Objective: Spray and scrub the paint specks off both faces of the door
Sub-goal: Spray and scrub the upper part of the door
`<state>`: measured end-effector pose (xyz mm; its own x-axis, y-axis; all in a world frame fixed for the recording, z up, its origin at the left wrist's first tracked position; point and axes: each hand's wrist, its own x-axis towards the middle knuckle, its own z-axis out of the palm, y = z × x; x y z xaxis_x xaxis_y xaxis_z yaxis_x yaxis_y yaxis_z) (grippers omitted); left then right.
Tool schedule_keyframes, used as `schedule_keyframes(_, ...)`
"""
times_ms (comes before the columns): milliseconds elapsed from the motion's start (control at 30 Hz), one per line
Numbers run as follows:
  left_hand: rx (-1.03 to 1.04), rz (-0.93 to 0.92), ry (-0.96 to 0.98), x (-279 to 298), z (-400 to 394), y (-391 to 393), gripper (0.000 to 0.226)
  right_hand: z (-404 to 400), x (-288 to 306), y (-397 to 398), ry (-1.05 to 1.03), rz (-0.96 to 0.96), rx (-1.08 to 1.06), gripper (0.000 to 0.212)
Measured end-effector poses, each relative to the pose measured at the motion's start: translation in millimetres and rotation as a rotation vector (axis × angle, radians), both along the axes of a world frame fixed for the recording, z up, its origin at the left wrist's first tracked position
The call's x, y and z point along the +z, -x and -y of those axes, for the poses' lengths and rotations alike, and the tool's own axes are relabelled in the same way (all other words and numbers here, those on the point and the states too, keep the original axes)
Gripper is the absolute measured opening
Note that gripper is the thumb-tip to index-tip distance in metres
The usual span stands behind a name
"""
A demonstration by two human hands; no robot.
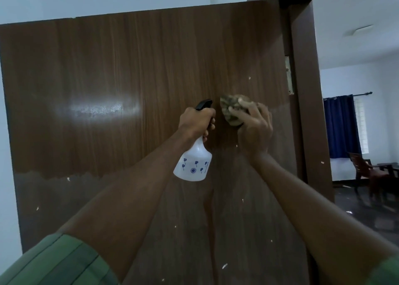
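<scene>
Your right hand presses a scrub pad flat against the door; the fingers curl over the pad's near face and clamp it to the wood. Your left hand grips the neck of the spray bottle, fingers wrapped tight around it, with the black nozzle aimed at the door just left of the pad. The bottle's long axis runs nearly upright, body hanging below the fist.

The relation that matters: paint specks sit around the pad, not under it. One speck lies above and slightly right of the pad, near the hinge; another sits just below your right hand, beside the wrist. More specks scatter lower down the door, well apart from both hands. The right hand is the nearer one to both close specks.

The upper door looks darker and wetter than the band below. Judged from this, the face before you is part done; the far face is hidden.
</scene>
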<state>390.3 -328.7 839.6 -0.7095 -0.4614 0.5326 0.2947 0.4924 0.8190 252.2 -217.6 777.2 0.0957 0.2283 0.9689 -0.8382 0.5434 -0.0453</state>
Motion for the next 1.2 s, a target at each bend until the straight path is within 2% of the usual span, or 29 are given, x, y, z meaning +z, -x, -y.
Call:
schedule_keyframes(100,-0.013,0.009,0.002,-4.6,-6.0,2.7,0.017,-7.6,-65.0,5.7,-0.121,-0.097,-0.030,0.020)
schedule_keyframes(133,-0.015,0.016,0.006,-5.8,-8.5,3.7,0.017,-15.2,-69.9,10.2,-0.160,-0.133,-0.039,0.017)
schedule_keyframes(200,-0.018,0.022,0.008,-7.0,-13.2,6.4,0.017,-28.8,-46.5,15.6,-0.174,-0.149,-0.031,0.022)
schedule_keyframes(300,-0.042,0.021,0.013,-4.2,-19.9,10.6,0.017,-37.6,7.0,13.9,-0.026,-0.002,0.011,0.026)
schedule_keyframes(367,-0.051,0.015,0.024,-2.2,-26.3,14.8,0.017,-36.3,8.8,15.3,0.009,0.048,0.005,0.028)
schedule_keyframes(533,-0.061,0.014,0.028,-2.7,-46.2,26.7,0.018,-46.3,-79.5,28.9,-0.084,-0.064,-0.037,0.021)
schedule_keyframes(600,-0.073,0.019,0.023,-5.3,-53.5,32.3,0.017,-59.2,-60.7,39.0,-0.117,-0.092,-0.052,0.016)
schedule_keyframes(700,-0.091,0.031,0.021,-7.9,-64.0,42.8,0.017,-72.9,-2.2,44.7,0.027,0.004,-0.052,0.021)
schedule_keyframes(767,-0.110,0.029,0.020,-9.7,-70.0,49.5,0.017,-74.6,8.0,45.2,0.070,0.057,-0.039,0.025)
schedule_keyframes(933,-0.118,0.034,0.030,-16.2,-79.4,58.7,0.019,-74.9,-82.3,50.9,-0.017,0.043,-0.062,0.023)
schedule_keyframes(967,-0.119,0.041,0.040,-17.5,-81.5,60.2,0.019,-79.9,-84.1,53.2,-0.044,0.016,-0.068,0.020)
schedule_keyframes(1033,-0.120,0.045,0.051,-18.4,-84.5,62.3,0.018,-88.5,-52.4,56.7,-0.050,-0.006,-0.057,0.016)
schedule_keyframes(1133,-0.136,0.047,0.041,-15.8,-87.9,65.6,0.016,-95.1,14.2,55.1,0.038,0.070,-0.021,0.028)
schedule_keyframes(1200,-0.138,0.046,0.035,-15.3,-89.3,66.8,0.016,-92.6,17.8,54.4,0.057,0.093,-0.010,0.032)
